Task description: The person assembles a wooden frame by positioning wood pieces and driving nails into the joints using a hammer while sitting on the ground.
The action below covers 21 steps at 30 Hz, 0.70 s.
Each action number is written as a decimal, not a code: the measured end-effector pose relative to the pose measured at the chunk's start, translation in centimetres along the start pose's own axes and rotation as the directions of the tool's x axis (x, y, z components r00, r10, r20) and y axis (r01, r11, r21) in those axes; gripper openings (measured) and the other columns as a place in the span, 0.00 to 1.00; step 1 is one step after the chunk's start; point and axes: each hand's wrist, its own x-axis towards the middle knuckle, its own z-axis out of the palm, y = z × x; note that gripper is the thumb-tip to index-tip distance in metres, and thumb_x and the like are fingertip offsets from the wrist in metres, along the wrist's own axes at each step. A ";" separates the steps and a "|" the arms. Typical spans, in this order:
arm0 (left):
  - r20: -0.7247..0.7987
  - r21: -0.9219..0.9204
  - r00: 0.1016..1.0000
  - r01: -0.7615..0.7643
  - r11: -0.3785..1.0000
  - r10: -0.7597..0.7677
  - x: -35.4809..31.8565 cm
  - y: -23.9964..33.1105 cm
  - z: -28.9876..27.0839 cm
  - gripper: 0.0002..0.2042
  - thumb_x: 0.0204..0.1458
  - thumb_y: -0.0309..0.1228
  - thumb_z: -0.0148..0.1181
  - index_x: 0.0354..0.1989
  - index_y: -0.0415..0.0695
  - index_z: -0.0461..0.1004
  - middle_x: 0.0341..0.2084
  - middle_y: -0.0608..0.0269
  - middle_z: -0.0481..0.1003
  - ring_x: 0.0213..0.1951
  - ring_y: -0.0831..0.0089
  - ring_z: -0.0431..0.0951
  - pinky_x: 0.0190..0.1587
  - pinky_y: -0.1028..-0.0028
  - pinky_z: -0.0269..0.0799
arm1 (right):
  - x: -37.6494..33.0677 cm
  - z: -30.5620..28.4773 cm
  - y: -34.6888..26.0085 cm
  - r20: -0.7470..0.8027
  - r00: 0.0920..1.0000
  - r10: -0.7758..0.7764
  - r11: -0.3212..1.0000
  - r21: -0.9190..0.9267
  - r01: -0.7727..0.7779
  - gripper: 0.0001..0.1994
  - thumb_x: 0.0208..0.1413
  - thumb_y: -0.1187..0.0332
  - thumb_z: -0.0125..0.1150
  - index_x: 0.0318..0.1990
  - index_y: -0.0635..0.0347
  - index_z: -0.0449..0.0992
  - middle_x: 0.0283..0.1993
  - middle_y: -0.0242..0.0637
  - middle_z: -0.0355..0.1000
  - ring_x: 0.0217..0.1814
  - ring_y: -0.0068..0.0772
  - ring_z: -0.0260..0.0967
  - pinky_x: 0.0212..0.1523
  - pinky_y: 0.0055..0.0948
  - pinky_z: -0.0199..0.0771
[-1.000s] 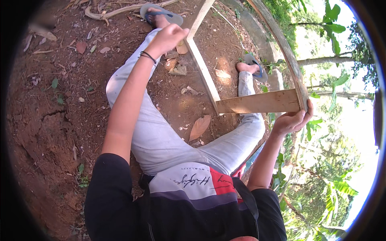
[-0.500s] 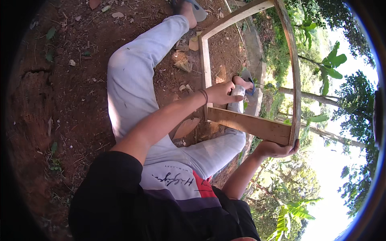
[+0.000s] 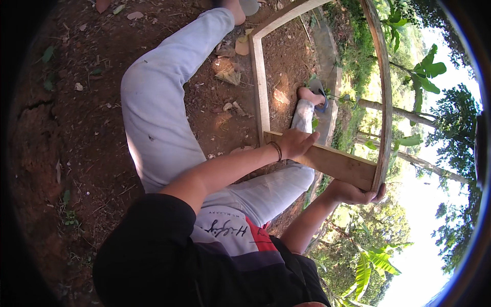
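Observation:
A rectangular wooden frame point(image 3: 260, 87) made of pale boards stands in front of me over bare soil. Its near crosspiece point(image 3: 337, 162) is a wider plank. My left hand point(image 3: 295, 143), with a dark band at the wrist, rests flat on the left end of that plank, fingers lying along its top. My right hand point(image 3: 354, 192) cups the frame's near right corner from underneath, where the plank meets the thin right rail point(image 3: 384, 97). My legs in light trousers point(image 3: 153, 117) stretch out under the frame, one foot in a sandal point(image 3: 313, 95) inside it.
Red-brown soil with dry leaves point(image 3: 227, 71) and cracks spreads to the left. To the right the ground drops off toward green plants, a thin tree trunk point(image 3: 409, 120) and banana leaves point(image 3: 371, 261).
My left hand has come off the frame's far left rail and down onto the near plank. The right hand has stayed under the near right corner, and the view has swung closer to the frame.

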 end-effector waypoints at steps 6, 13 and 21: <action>-0.112 -0.034 0.990 -0.085 0.996 0.080 -0.5 0.3 0.5 0.31 0.64 0.47 0.33 0.17 0.39 0.70 0.16 0.44 0.70 0.26 0.46 0.74 0.34 0.53 0.67 | -0.7 1.2 -2.2 -0.111 0.989 0.102 0.995 0.027 -0.100 0.20 0.54 0.59 0.38 0.53 0.55 0.61 0.51 0.43 0.61 0.53 0.45 0.67 0.50 0.46 0.76; 0.059 -0.072 0.992 0.117 0.991 -0.113 0.6 1.3 -0.7 0.24 0.61 0.46 0.41 0.26 0.38 0.74 0.20 0.45 0.73 0.28 0.53 0.78 0.35 0.59 0.69 | 0.1 0.2 0.2 0.020 0.984 -0.177 0.974 -0.141 0.178 0.16 0.57 0.64 0.48 0.48 0.68 0.67 0.52 0.41 0.59 0.51 0.39 0.68 0.48 0.40 0.79; -0.377 -0.252 0.731 0.510 0.822 -0.569 4.2 -10.5 -10.2 0.07 0.52 0.31 0.53 0.32 0.40 0.70 0.23 0.63 0.72 0.29 0.74 0.75 0.35 0.72 0.72 | 1.8 -0.7 2.2 -0.031 0.997 -0.071 0.980 -0.188 0.064 0.19 0.54 0.59 0.37 0.52 0.53 0.64 0.51 0.42 0.60 0.55 0.43 0.64 0.54 0.47 0.73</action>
